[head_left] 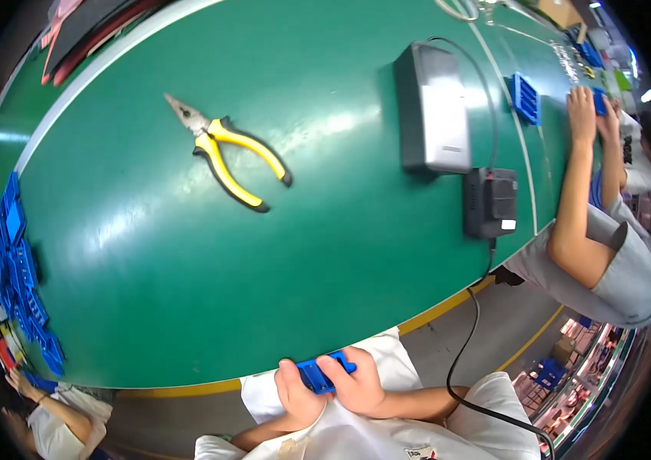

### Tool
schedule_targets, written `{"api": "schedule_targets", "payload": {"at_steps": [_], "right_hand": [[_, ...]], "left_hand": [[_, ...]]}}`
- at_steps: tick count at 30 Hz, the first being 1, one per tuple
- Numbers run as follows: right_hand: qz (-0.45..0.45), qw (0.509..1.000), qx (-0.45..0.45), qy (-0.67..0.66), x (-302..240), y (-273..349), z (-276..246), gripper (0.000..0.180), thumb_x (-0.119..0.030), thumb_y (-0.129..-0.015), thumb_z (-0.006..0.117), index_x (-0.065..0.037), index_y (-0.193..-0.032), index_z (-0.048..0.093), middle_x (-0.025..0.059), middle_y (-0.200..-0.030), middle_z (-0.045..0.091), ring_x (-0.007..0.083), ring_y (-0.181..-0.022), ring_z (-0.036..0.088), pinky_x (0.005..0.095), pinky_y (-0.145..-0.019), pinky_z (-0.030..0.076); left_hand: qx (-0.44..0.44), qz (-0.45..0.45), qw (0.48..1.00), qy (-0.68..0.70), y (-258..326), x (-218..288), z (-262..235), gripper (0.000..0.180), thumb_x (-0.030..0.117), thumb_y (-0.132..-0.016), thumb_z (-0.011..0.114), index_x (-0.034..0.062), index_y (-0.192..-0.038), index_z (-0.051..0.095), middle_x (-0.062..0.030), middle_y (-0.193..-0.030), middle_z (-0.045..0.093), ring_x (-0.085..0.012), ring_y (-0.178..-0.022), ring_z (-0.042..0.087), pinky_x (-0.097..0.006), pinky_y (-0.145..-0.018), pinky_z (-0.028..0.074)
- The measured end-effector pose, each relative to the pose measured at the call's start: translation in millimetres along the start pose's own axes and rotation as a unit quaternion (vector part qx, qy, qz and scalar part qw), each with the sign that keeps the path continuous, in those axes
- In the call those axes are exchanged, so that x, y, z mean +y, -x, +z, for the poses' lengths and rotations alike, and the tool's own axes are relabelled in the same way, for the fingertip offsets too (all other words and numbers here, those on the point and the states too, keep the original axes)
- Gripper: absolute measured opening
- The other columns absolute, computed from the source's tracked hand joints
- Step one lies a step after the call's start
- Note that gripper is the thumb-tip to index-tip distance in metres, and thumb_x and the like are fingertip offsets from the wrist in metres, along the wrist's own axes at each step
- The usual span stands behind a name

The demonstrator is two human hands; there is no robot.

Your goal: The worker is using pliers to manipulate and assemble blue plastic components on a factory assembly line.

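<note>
Close to my body, at the table's front edge, both hands grip a small blue plastic part [314, 376] with recesses in it. My left hand [298, 395] is closed on its left end, the thumb along the side. On the right end, my right hand [360, 387] is closed with its thumb laid over the top face. The fingertips underneath are hidden. Farther off on the green table [264, 284] lie long-nose pliers [218, 149] with yellow and black handles, their jaws pointing to the far left. Neither hand touches them.
A pile of blue plastic parts [15, 268] lies at the left edge. On the right stand a grey-and-silver box [436, 107] and a black cabled adapter [490, 203]; its cable [459, 353] hangs past my right side. Beyond, a co-worker's arms [578, 169] reach near a blue tray [525, 100]. Another person [68, 414] sits lower left.
</note>
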State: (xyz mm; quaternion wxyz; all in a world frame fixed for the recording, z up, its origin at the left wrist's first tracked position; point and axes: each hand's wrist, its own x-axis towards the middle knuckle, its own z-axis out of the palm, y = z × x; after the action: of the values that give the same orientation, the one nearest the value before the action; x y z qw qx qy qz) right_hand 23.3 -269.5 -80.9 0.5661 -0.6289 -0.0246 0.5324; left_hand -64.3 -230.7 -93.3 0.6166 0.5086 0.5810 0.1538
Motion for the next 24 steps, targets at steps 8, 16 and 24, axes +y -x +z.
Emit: {"api": "schedule_targets", "payload": {"at_steps": [8,16,24], "right_hand": [[0.045,0.988,-0.126,-0.075,14.9,-15.1,-14.0,0.021,-0.019,-0.098,0.05,-0.001,-0.102,0.059,0.0019,-0.078,0.06,0.0067,-0.061,0.056,0.0216,-0.05,0.045],[0.011,0.972,-0.203,-0.119,15.6,11.2,-21.3,0.033,-0.019,-0.097,0.046,-0.005,-0.126,0.047,0.0053,-0.124,0.051,0.0124,-0.106,0.053,0.0279,-0.089,0.045],[-0.096,0.956,-0.212,-0.176,-21.2,0.8,9.1,0.029,-0.017,-0.095,0.05,-0.004,-0.121,0.048,0.0075,-0.108,0.056,0.0135,-0.102,0.052,0.0278,-0.092,0.04]], "left_hand": [[-0.13,-0.012,0.95,0.285,-17.8,-26.8,-22.5,0.052,0.049,-0.099,0.034,0.0016,-0.114,0.049,-0.0112,-0.093,0.061,-0.0197,-0.068,0.062,-0.031,-0.051,0.05],[-0.274,0.318,0.901,-0.109,-0.8,2.6,-78.3,0.094,0.012,-0.066,0.082,0.0037,-0.143,0.027,-0.0249,-0.125,0.055,-0.0355,-0.113,0.058,-0.04,-0.098,0.044],[-0.136,0.552,0.818,-0.082,-22.6,23.0,-88.8,0.065,0.028,-0.061,0.086,0.0053,-0.115,0.057,-0.0228,-0.116,0.058,-0.0413,-0.107,0.058,-0.048,-0.087,0.049]]}}
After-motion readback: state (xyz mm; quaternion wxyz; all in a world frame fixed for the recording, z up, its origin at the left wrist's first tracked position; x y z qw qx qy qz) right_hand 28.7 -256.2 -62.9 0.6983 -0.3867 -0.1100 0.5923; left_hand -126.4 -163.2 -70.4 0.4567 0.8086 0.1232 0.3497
